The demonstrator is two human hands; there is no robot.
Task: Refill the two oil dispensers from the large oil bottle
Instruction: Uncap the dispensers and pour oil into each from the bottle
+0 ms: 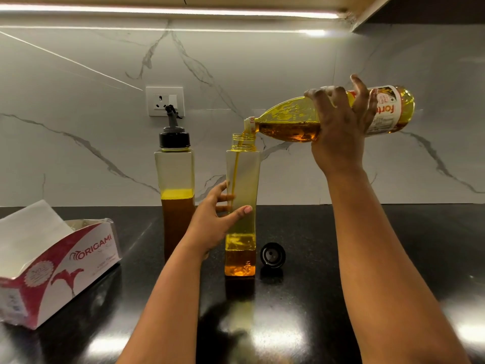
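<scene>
A white marble-veined wall [78, 143] rose behind the glossy black counter [367, 258]; a light strip [168, 10] glowed beneath, apparently, a cabinet [367, 11].

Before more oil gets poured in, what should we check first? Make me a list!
1. Open dispenser has its cap off: ok; the cap lies on the counter beside it.
2. Left hand steadies the dispenser: ok, grip around its middle.
3. Right hand holds the big oil bottle tilted: ok.
4. Stream lands inside the neck: ok.
5. Room left in the dispenser: ok, oil sits low.
6. Spills on the counter: cannot tell.
</scene>
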